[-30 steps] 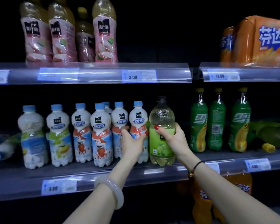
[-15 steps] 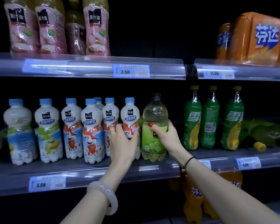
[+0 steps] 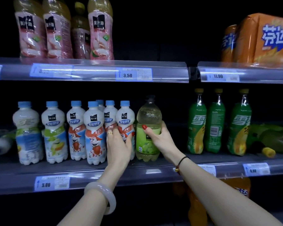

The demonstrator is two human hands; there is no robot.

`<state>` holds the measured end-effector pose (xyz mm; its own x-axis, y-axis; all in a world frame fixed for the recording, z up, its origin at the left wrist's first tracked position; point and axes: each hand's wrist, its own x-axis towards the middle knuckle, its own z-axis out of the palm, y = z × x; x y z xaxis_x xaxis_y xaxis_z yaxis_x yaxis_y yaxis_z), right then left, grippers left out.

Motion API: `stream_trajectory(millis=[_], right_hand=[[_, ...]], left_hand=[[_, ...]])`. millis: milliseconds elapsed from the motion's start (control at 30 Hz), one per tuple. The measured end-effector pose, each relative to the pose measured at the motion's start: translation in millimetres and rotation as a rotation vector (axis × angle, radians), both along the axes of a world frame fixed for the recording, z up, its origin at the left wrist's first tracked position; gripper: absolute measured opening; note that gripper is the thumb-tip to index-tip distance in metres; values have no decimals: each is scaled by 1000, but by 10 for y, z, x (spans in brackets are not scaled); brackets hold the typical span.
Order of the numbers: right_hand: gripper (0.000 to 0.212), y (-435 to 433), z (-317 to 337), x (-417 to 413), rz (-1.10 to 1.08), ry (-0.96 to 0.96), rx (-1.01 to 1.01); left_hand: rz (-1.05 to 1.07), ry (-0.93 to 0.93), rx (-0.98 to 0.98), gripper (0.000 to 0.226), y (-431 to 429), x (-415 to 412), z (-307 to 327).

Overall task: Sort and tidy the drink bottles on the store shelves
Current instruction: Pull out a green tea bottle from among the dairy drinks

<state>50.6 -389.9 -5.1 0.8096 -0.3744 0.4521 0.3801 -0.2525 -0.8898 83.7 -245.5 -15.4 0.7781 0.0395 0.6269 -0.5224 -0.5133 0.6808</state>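
A green grape juice bottle [image 3: 147, 128] stands upright on the middle shelf [image 3: 137, 173], and my right hand [image 3: 158, 136] is wrapped around its right side. To its left stands a white milk drink bottle [image 3: 125, 118] with a blue cap and a red cartoon label; my left hand [image 3: 118, 147] grips its lower half. More white milk bottles [image 3: 93, 132] line up further left. Three green soda bottles [image 3: 216, 121] stand upright to the right.
Pink peach juice bottles [image 3: 60, 30] stand on the upper shelf [image 3: 88, 70], orange soda packs [image 3: 260, 38] at its right. Green bottles [image 3: 271, 137] lie flat at the middle shelf's far right, a white one [image 3: 0, 144] at far left. Orange bottles [image 3: 196, 207] sit below.
Both hands keep their hold on the two bottles, which stay side by side on the shelf. The view has shifted slightly; nothing was let go.
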Motion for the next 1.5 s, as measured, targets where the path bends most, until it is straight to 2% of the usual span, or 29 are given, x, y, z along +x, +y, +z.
stream_trajectory(millis=[133, 333, 433, 500, 567, 633, 700, 833, 933, 967, 1067, 1133, 1200, 1233, 1367, 1433, 1500], right_hand=[[73, 151, -73, 137, 33, 30, -18], [69, 297, -70, 246, 57, 22, -25], [70, 267, -81, 247, 77, 28, -10], [72, 248, -82, 232, 121, 45, 9], [75, 217, -82, 243, 180, 73, 45], [75, 177, -57, 243, 219, 93, 84], [77, 126, -19, 225, 233, 107, 123], [53, 88, 11, 185, 197, 74, 118], [58, 84, -45, 194, 215, 83, 90], [58, 56, -48, 212, 230, 91, 106], [39, -114, 45, 331, 204, 130, 276], [33, -260, 92, 495, 51, 192, 144], [20, -403, 74, 733, -111, 272, -245], [21, -438, 72, 846, -128, 300, -439], [33, -422, 53, 1330, -48, 359, -830], [50, -433, 30, 1546, -118, 412, -1046], [68, -476, 29, 1706, -161, 475, -1167]], left_hand=[[55, 16, 2, 34, 92, 83, -15], [61, 24, -13, 35, 189, 167, -50], [34, 11, -86, 37, 202, 161, -68], [-19, -26, -176, 44, 197, 102, -68], [-127, -115, -232, 38, 168, 0, -48], [-215, -166, -191, 30, 115, -83, -27], [-227, -157, -136, 40, 52, -110, -7], [-60, -115, -41, 64, -77, -110, 23], [37, -115, -54, 67, -184, -101, 53], [55, -127, -64, 71, -216, -92, 47], [90, -152, -114, 84, -284, -50, 1], [108, -173, -122, 86, -312, -24, -30], [135, -200, -106, 89, -339, 12, -63], [146, -208, -108, 90, -350, 28, -73], [170, -201, -136, 92, -368, 86, -115], [187, -204, -152, 93, -335, 118, -139], [188, -201, -184, 92, -297, 154, -155]])
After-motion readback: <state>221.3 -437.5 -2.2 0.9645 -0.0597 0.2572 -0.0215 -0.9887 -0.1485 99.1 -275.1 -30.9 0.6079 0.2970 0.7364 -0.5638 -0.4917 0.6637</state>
